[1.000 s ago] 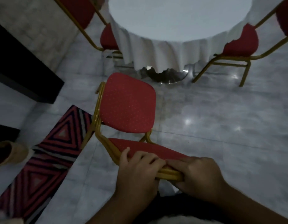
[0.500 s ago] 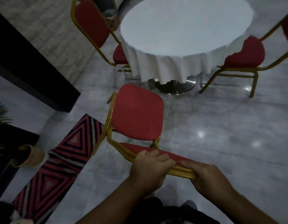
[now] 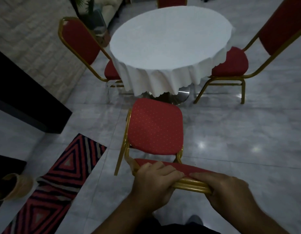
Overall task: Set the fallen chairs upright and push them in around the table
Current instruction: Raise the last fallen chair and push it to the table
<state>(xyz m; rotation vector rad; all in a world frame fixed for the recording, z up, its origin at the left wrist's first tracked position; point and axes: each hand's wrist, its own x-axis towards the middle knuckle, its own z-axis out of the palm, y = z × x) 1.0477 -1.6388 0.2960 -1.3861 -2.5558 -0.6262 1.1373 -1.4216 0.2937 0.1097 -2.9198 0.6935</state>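
Before the table (image 3: 170,41), both hands, left hand (image 3: 154,181) and right hand (image 3: 225,190), grip the upright chair (image 3: 156,127) backrest.

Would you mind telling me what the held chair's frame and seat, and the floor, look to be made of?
Frame: probably metal tubing with a glossy gold finish, as the bent tubes catch highlights. Seat: padded red fabric, matte, with a fine dotted pattern. Floor: likely polished marble or tile, grey-veined with grout lines and mirror-like lamp reflections.
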